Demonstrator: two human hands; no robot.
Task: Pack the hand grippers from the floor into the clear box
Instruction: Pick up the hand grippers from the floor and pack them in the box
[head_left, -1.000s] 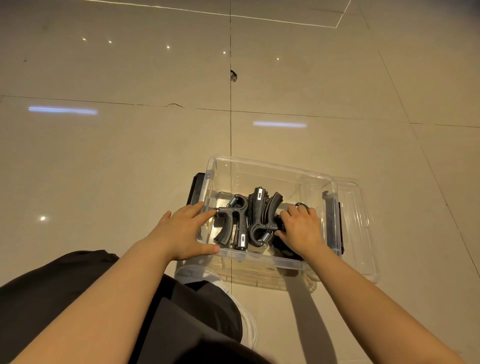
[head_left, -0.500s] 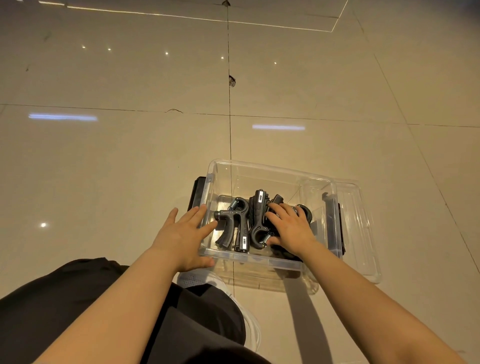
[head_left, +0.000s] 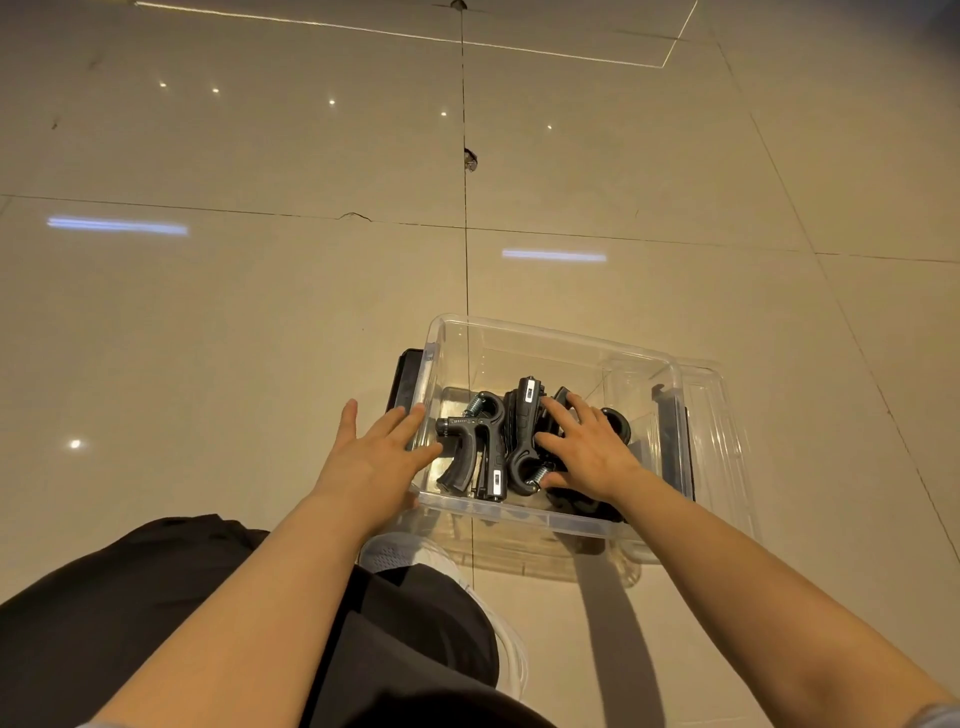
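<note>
The clear box (head_left: 561, 340) stands on the tiled floor in front of me, with black latches on its two short sides. Several black hand grippers lie inside it; one (head_left: 475, 441) lies at the left, another (head_left: 524, 431) beside it in the middle. My right hand (head_left: 584, 447) is inside the box, fingers spread and straight, resting on the grippers at the right, which it partly hides. My left hand (head_left: 376, 457) lies flat with straight fingers against the box's left wall and near corner.
A clear lid (head_left: 722, 447) lies under and to the right of the box. My black-trousered knee (head_left: 218, 623) and white shoe (head_left: 410, 553) are just before the box. Glossy beige tiles surround it, with a small chip (head_left: 470, 158) at a far joint.
My right hand has slid leftward over the grippers and its fingers have spread flatter. My left hand has drawn back slightly from inside the box to its left wall.
</note>
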